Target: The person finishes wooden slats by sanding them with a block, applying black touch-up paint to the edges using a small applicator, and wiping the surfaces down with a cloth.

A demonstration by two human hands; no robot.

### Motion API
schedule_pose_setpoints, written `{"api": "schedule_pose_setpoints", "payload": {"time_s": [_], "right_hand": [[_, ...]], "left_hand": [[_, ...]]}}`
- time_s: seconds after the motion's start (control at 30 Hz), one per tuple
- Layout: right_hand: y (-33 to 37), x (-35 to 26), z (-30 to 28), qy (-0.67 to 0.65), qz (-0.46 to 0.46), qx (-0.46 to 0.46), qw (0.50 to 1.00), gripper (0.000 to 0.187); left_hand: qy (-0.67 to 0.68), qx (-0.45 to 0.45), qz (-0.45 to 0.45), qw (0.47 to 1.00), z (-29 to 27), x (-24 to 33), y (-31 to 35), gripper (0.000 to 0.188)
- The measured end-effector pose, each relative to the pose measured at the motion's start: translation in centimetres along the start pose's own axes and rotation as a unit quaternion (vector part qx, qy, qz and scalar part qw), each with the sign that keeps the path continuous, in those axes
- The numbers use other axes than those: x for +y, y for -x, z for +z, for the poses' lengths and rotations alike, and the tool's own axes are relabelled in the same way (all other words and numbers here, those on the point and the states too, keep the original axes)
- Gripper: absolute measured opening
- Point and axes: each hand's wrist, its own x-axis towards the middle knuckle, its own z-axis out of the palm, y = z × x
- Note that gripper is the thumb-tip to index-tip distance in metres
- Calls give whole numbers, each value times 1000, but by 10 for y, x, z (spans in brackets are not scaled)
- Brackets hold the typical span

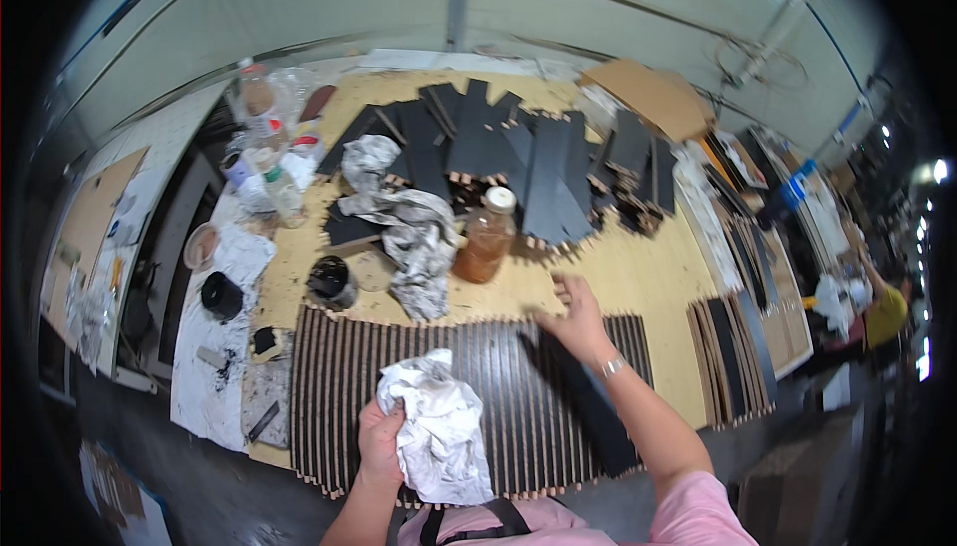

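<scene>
My left hand [381,438] is closed on a crumpled white cloth [436,426] stained with grey, held over the near part of the table. Beneath it lies a row of narrow black strips [334,396] with pale wood edges, packed side by side. My right hand [576,319] hovers over the far edge of that row with its fingers apart and nothing in them. Under the right forearm a wider black board [588,411] lies slanted across the strips. A jar of amber liquid [485,242] with a white lid stands just beyond the row, left of the right hand.
Black boards [488,137] lie in a loose pile at the back. A smeared grey-white rag [414,237], an open black-stained jar [331,282] and a black cup [221,295] are at left. Plastic bottles [284,192] stand farther left. More strips [733,357] sit right; another person [884,315] is beyond.
</scene>
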Motion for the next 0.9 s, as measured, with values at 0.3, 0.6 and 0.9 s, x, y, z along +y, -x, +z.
{"api": "schedule_pose_setpoints", "payload": {"time_s": [0.3, 0.6, 0.9], "right_hand": [[313, 39, -89, 186, 161, 59, 967, 88], [331, 66, -89, 74, 136, 156, 976, 75], [336, 71, -99, 70, 128, 150, 978, 71]], "left_hand": [[-504, -360, 155, 770, 139, -167, 1, 53], [-722, -318, 252, 560, 140, -238, -54, 53], [-757, -290, 259, 526, 148, -224, -57, 50]]}}
